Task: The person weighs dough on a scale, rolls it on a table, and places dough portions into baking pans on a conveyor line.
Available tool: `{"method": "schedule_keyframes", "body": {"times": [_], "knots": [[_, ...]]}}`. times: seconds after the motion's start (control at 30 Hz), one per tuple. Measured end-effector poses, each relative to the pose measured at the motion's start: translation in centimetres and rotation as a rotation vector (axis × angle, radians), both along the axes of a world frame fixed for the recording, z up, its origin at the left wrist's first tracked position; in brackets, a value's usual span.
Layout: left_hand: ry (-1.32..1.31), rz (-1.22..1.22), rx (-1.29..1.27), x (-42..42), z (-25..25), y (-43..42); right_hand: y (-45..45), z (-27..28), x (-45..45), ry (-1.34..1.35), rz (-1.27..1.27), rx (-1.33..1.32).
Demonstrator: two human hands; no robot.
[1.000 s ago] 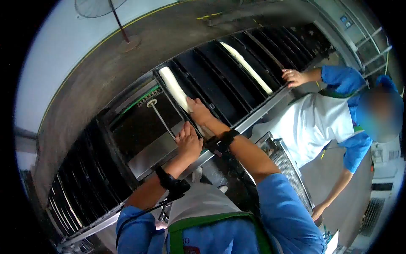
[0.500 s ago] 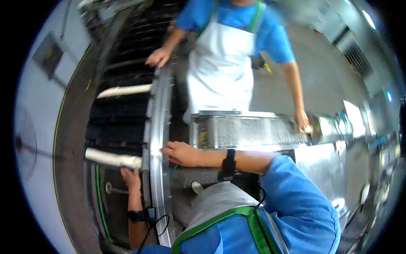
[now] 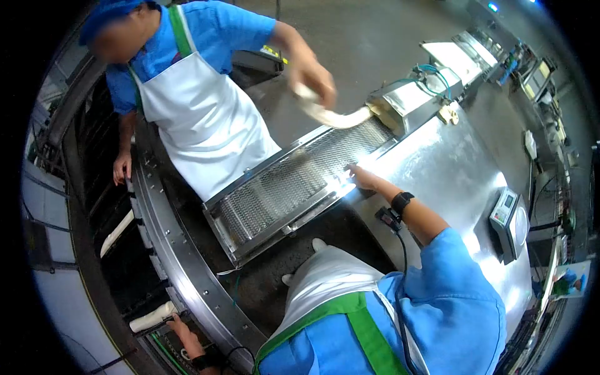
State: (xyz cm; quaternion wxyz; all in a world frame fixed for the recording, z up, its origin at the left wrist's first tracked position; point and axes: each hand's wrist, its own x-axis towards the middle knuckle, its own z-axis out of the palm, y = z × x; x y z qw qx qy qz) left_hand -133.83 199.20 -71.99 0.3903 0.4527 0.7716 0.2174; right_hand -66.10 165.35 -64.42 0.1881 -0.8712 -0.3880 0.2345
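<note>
Here's the pale roll (image 3: pixel 150 317), lying lengthwise in a slot of the dark slotted line (image 3: pixel 128 284), off past the mesh conveyor (image 3: pixel 281 194)'s near end. The slot's walls probably stop it rolling sideways. Left hand (image 3: pixel 181 331) right at its inner end, fingers against or just beside it, perhaps to steady that end; whether they're clamped, can't tell.

Another pale strip (image 3: pixel 117 234) sits a few slots along, also beyond the mesh conveyor's near end, with the curved steel rail (image 3: pixel 187 275) running between.

Right hand (image 3: pixel 361 177) is out at the mesh conveyor's side, fingers stretched and slightly apart, nothing seen between them. Touching the frame or just above it? Hard to say; the outstretched arm may be there for balance.

Across the mesh conveyor, a co-worker (image 3: pixel 194 112): raised hand (image 3: pixel 315 78) with its fingers clamped on a long pale strand (image 3: pixel 340 119), which sags to the metal housing (image 3: pixel 406 103) at the far end, likely lifted to keep it off the mesh. Their other hand (image 3: pixel 122 167) rests at the slotted line's edge.

On the desk (image 3: pixel 431 162) alongside the mesh conveyor: small pale pieces (image 3: pixel 449 114) by the housing, and a scale (image 3: pixel 507 215) at the side farther from the mesh.
</note>
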Motion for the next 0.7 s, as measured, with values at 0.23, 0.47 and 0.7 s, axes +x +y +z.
{"method": "schedule_keyframes", "body": {"times": [0.23,0.47,0.7], "knots": [[0.115,0.08,-0.037,-6.1,-5.6,3.8,-3.8,-2.0,5.9,0.034,-0.103,0.107],[-0.011,0.184,0.094,3.4,3.4,-0.9,-4.6,-1.3,9.9,-0.125,0.007,-0.071],[0.043,0.18,0.168,1.1,0.8,2.9,-4.5,-2.7,13.1,0.002,-0.205,-0.011]]}}
